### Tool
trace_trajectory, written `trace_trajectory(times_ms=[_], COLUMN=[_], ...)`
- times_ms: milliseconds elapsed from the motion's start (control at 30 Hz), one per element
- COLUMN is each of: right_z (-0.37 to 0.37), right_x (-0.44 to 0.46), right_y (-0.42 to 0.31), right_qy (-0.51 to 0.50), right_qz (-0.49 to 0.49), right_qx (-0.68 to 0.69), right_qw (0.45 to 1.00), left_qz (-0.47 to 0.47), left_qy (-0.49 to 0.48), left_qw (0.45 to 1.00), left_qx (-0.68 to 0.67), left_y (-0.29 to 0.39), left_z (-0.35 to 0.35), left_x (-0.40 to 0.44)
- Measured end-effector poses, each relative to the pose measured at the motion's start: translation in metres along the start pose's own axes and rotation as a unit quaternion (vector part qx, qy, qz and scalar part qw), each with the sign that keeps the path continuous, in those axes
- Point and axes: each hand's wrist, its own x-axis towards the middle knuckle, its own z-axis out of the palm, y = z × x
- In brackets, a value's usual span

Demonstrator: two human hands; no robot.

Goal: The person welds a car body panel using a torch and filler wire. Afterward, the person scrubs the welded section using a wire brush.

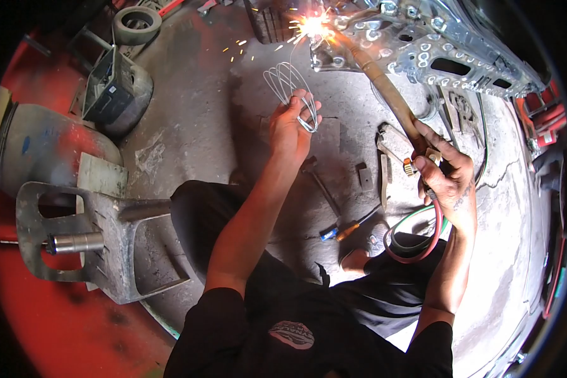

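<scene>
My left hand [294, 123] holds a looped coil of thin wire [285, 79], whose loops rise above the fingers. My right hand [446, 173] is wrapped round the handle end of a long torch [384, 85], with a brass valve [409, 167] beside the thumb. Red and green hoses [436, 230] hang from it. At the torch's far tip, a bright flame with flying sparks [315, 26] meets the edge of a perforated metal panel [422, 44]. The glare hides the exact contact point.
A hammer [324, 189], a screwdriver [353, 230] and other tools lie on the concrete floor before my legs. On the left are a plastic chair [123, 217], a metal cylinder [57, 142], a black crate [110, 88] and a tire [135, 25].
</scene>
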Motion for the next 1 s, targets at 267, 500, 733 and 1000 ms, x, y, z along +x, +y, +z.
trace_trajectory(times_ms=[267, 500, 733, 1000], right_z=[0.0012, 0.0008, 0.0007, 0.0013], right_x=[0.0000, -0.0001, 0.0013, 0.0009], right_y=[0.0005, -0.0013, 0.0027, -0.0033], right_qy=[0.007, -0.002, -0.003, -0.005], right_qz=[-0.010, -0.001, -0.012, 0.002], right_qx=[0.009, -0.010, 0.002, -0.022], right_qw=[1.000, 1.000, 1.000, 1.000], left_qz=[0.005, -0.005, -0.002, 0.005], left_qy=[-0.001, 0.010, -0.003, -0.024], left_qw=[1.000, 1.000, 1.000, 1.000], left_qx=[0.001, 0.005, 0.003, -0.005], left_y=[0.0010, 0.0006, 0.0002, -0.0006], left_z=[0.0022, 0.0020, 0.0000, -0.0025], left_x=[0.0002, 0.0013, 0.0026, 0.0036])
